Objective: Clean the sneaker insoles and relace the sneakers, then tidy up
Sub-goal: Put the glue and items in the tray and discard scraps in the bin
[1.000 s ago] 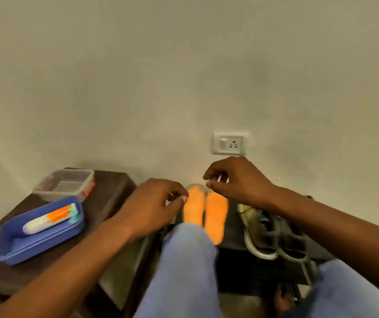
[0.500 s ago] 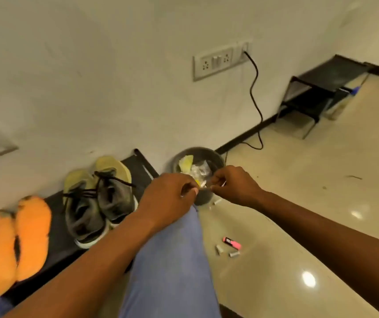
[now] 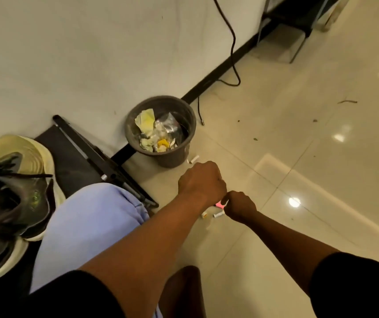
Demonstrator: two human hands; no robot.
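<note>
Sneakers (image 3: 11,203) laced; both hands (image 3: 201,180) (image 3: 239,206) curled, contents unclear; could drop scraps short of bin (image 3: 161,131).

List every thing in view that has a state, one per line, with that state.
Bin: upright, open-topped, partly filled with crumpled wrappers.
Sneaker: on the low black rack, lace loose.
Cable: hanging down the wall, free end on the floor.
Left hand: closed in a fist.
Right hand: fingers pinched shut; contents hidden.
Pink scrap: lying on the floor.
</note>
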